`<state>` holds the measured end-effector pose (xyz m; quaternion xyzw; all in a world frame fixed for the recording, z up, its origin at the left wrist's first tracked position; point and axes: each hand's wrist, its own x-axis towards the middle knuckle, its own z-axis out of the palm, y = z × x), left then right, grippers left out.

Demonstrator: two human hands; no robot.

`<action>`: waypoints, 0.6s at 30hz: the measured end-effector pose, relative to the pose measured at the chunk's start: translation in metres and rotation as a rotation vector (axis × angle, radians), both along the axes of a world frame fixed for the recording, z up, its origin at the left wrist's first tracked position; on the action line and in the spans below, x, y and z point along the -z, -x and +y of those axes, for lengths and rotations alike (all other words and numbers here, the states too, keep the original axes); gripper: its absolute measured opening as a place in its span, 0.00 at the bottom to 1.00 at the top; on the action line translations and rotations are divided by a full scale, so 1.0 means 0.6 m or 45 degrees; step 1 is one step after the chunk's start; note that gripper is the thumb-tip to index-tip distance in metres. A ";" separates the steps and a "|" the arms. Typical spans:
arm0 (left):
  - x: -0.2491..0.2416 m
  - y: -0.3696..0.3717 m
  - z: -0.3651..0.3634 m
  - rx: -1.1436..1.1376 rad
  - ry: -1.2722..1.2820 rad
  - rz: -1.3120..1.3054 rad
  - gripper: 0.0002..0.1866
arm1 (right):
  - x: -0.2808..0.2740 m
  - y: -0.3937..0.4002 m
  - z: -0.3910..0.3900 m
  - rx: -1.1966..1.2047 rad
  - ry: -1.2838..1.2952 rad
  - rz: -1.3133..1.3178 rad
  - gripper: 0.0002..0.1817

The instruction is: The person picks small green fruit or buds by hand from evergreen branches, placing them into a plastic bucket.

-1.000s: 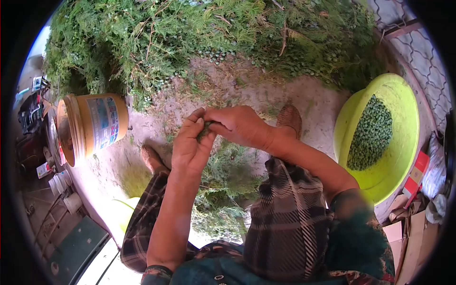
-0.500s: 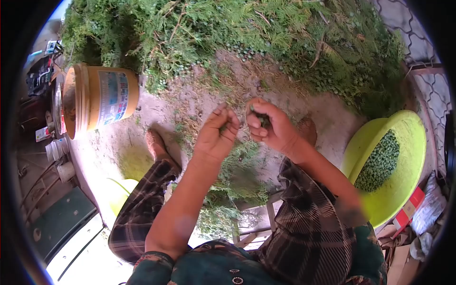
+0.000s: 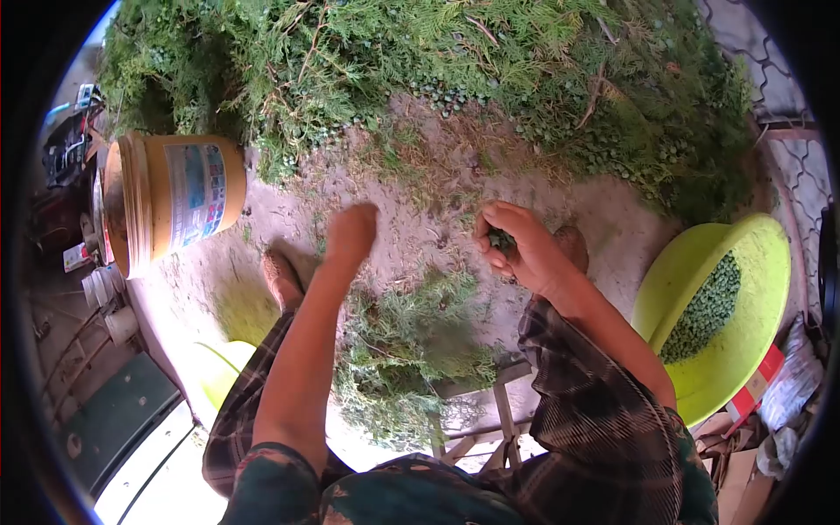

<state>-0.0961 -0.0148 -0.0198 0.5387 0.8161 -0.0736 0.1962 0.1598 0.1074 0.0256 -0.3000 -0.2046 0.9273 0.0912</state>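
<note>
My right hand (image 3: 518, 245) is closed around a small clump of green berry-like cones (image 3: 501, 240), which shows between its curled fingers and thumb. My left hand (image 3: 353, 233) is apart from it, over the bare floor to the left. It looks like a fist seen from the back, slightly blurred, so anything in it is hidden. Below and between the hands lie cut evergreen sprigs (image 3: 411, 328). A big heap of evergreen branches (image 3: 367, 52) with bluish-green cones covers the floor ahead.
On the right, a tilted yellow-green basin (image 3: 766, 289) holds many loose green cones (image 3: 707, 306). An orange-yellow bucket (image 3: 197, 188) lies on its side at the left. Another yellow-green container (image 3: 223, 372) sits by my left leg. A wooden frame (image 3: 503, 411) stands between my knees.
My left hand has moved left, away from my right hand, and turned its back to view. The right hand has shifted slightly right and down, still closed around the green cones.
</note>
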 end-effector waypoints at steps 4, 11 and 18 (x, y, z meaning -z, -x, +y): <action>0.048 0.091 0.087 -0.628 -0.663 -0.105 0.10 | -0.001 -0.006 0.007 -0.004 0.025 -0.081 0.17; 0.120 0.145 0.121 -0.777 -0.628 0.211 0.10 | 0.004 -0.011 0.006 -0.028 0.013 -0.146 0.16; 0.113 0.155 0.110 -0.805 -0.570 0.069 0.10 | 0.007 -0.003 0.003 -0.019 0.003 -0.161 0.16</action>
